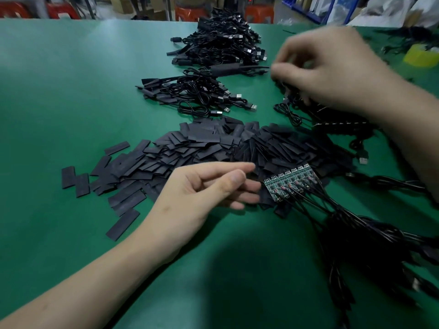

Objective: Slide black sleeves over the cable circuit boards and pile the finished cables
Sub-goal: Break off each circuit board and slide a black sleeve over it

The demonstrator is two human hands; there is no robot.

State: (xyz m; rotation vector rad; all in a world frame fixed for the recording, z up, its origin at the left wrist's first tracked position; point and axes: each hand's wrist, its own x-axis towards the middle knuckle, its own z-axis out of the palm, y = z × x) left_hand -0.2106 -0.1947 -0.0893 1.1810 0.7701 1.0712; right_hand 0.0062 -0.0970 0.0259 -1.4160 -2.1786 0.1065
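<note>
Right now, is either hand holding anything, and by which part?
The left hand holds nothing, fingers relaxed over the black sleeves. The right hand is blurred, fingers curled down into a cable bundle; whether it grips one cannot be told.

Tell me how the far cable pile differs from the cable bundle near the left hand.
The far cable pile shows ends in black sleeves; the near cable bundle shows bare green circuit boards. The pile is heaped loosely; the bundle's boards lie side by side in a row. Both are black cables on the green table.
</note>
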